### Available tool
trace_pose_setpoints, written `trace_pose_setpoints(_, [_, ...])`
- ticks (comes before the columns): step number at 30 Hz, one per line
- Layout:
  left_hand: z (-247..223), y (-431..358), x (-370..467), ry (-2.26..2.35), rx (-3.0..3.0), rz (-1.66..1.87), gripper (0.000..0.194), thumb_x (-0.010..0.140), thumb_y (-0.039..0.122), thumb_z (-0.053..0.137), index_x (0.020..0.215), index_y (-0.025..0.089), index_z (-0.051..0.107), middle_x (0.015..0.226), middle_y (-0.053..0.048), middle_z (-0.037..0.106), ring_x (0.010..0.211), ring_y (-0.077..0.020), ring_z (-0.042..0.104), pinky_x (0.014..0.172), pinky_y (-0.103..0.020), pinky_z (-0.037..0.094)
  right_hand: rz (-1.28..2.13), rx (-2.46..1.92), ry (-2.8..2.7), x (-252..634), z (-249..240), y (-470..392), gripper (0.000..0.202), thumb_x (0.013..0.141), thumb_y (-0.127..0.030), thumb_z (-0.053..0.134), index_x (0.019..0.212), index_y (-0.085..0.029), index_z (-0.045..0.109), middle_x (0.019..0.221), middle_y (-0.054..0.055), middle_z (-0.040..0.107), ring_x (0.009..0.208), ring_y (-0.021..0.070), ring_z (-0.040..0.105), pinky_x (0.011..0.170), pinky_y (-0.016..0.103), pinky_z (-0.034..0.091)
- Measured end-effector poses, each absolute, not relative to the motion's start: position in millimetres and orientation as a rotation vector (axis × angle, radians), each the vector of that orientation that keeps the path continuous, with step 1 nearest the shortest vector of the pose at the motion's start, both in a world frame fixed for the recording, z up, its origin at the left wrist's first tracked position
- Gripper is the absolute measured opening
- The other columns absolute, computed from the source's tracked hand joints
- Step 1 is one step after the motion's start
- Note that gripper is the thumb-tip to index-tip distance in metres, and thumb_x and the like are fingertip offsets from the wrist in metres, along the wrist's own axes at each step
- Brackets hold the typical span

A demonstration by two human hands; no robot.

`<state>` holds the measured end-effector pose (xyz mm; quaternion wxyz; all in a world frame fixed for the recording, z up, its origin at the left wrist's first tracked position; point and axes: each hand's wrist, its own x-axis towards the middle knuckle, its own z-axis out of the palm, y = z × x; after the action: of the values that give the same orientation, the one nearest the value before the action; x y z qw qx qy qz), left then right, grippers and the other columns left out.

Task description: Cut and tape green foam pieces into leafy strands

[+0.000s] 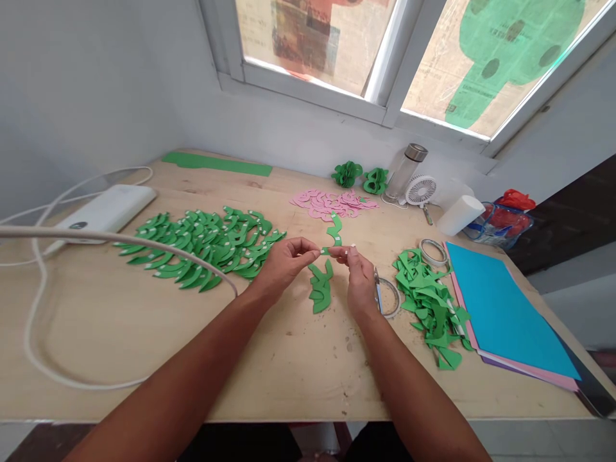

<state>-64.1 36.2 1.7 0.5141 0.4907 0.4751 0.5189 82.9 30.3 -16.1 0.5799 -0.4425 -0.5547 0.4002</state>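
Observation:
My left hand (pixel 290 263) pinches a small green paper cutout (pixel 325 251) with white on it, between thumb and fingers. My right hand (pixel 360 276) is closed opposite it, its fingertips at the cutout's other end; a tiny white bit shows at the thumb tip. Just beyond the fingers lies a curved green cutout (pixel 333 226) with small white patches. A little stack of plain green cutouts (pixel 321 292) rests on the table between my wrists. Left of my hands spreads a large pile of curved green cutouts (pixel 192 247), many with white patches.
Beside my right wrist lie a tape roll (pixel 395 298) and a blue-edged cutter (pixel 378 292). Further right are green scraps (pixel 430 301), another tape roll (pixel 433 251) and coloured sheets (pixel 505 308). Pink cutouts (pixel 332 203), a bottle (pixel 407 172) and a fan (pixel 420 190) stand behind. A cable (pixel 120 234) crosses left.

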Motion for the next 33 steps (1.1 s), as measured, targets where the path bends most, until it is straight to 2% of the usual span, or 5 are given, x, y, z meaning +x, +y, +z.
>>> trace_pose_setpoints(4, [0.6,36.8,-65.0,1.154,1.22,1.241,0.017,0.065,0.033,0.071,0.065,0.017,0.065,0.066,-0.001,0.061,0.063,-0.0128,0.051,0.06,-0.025,0.041,0.94,-1.029,-1.292,82.3,-17.1,30.5,0.047,0.089,-0.052,0.042,0.084,-0.017,0.072,0.085,0.007,0.071,0.085,0.0194,0.062,0.081,0.032,0.045])
trace_pose_setpoints(16, [2.4,35.6,-63.9,1.162,1.279,1.212,0.022,0.065,0.037,0.07,0.061,0.016,0.064,0.062,0.0,0.058,0.058,-0.012,0.05,0.056,-0.024,0.039,0.944,-1.019,-1.317,82.1,-16.7,29.7,0.046,0.089,-0.052,0.043,0.082,-0.018,0.072,0.082,0.006,0.071,0.083,0.0195,0.063,0.081,0.033,0.046])
trace_pose_setpoints(33, [1.5,34.5,-61.9,1.233,1.377,1.218,0.018,0.067,0.033,0.066,0.06,0.017,0.064,0.061,-0.001,0.06,0.056,-0.013,0.051,0.054,-0.025,0.04,0.954,-0.998,-1.325,81.7,-17.2,29.6,0.047,0.089,-0.052,0.042,0.082,-0.017,0.072,0.08,0.006,0.071,0.081,0.0196,0.063,0.08,0.033,0.046])
